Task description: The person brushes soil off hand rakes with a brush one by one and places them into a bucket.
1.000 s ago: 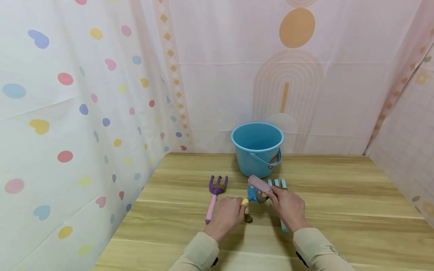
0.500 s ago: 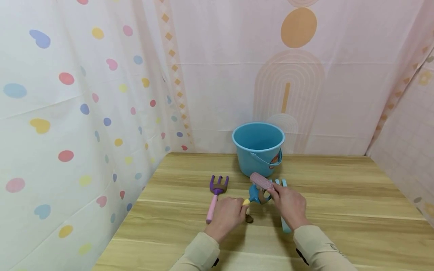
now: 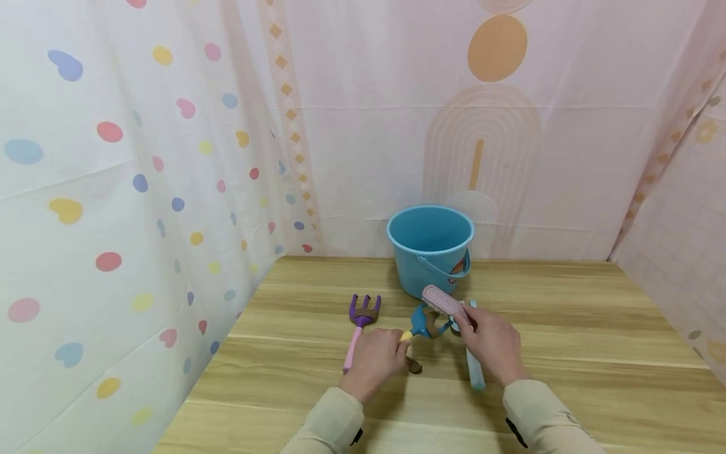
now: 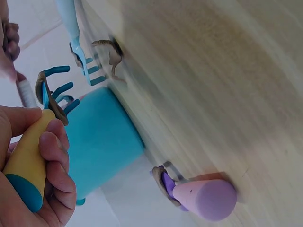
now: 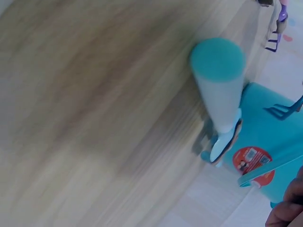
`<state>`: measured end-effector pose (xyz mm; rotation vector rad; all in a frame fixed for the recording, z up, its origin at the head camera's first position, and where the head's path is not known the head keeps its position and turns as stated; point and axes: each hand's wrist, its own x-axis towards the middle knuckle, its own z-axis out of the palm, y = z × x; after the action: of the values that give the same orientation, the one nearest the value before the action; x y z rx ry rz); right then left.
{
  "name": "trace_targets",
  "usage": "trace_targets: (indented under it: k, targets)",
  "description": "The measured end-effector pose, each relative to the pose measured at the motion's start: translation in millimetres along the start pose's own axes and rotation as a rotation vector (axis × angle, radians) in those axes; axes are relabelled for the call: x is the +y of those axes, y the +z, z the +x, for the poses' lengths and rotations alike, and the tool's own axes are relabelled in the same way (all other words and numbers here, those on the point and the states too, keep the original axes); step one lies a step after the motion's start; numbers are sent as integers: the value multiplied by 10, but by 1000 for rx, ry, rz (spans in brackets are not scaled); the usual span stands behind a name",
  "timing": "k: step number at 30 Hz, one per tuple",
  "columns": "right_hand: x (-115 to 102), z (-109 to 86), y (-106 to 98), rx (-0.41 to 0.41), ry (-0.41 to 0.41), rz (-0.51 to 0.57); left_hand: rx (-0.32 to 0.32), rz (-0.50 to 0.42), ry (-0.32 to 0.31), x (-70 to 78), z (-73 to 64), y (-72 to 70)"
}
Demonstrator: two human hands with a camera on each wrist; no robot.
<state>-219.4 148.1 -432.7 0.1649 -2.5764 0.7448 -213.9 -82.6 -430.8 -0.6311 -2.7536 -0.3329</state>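
Observation:
In the head view my left hand (image 3: 374,360) grips the yellow handle of a small blue toy rake (image 3: 419,320). Brown, mud-like stuff clings across its prongs, and the left wrist view shows the fingers wrapped round the handle (image 4: 29,156). My right hand (image 3: 495,343) holds a pink brush (image 3: 442,300), bristles down, over the rake's head. Whether the bristles touch the prongs I cannot tell. Only a few fingers (image 5: 286,208) of this hand show in the right wrist view. A brown lump (image 3: 415,366) lies on the table beside my left hand.
Behind the hands stands a light blue bucket (image 3: 422,272) with its handle hanging down. A purple rake (image 3: 362,315) with a pink handle lies left, brown stuff on its prongs. A pale blue rake (image 3: 475,371) lies partly under my right hand. Curtains surround the wooden table (image 3: 567,328).
My right hand and the brush have shifted a little right and away from me, along the rake's head. The blue rake has moved slightly left in my left hand's grip.

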Motion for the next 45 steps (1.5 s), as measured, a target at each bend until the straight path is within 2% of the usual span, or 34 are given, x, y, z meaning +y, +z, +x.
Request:
trace_targets:
  k: [5, 9, 15, 18, 26, 34, 45]
  targets:
    - [63, -51, 2, -41, -30, 17, 37, 20, 7, -19, -8, -15]
    - [91, -71, 10, -67, -58, -4, 43, 20, 18, -16, -14, -22]
    - [77, -57, 29, -85, -66, -38, -4, 24, 43, 3, -30, -31]
    - [73, -43, 54, -78, -59, -65, -16, 16, 43, 12, -36, -27]
    - [31, -15, 70, -43, -39, -80, 2, -22, 38, 19, -10, -29]
    - [11, -12, 93, 2, -53, -76, 15, -44, 38, 13, -9, -31]
    - [-22, 17, 51, 1, -16, -46, 9, -43, 33, 19, -23, -35]
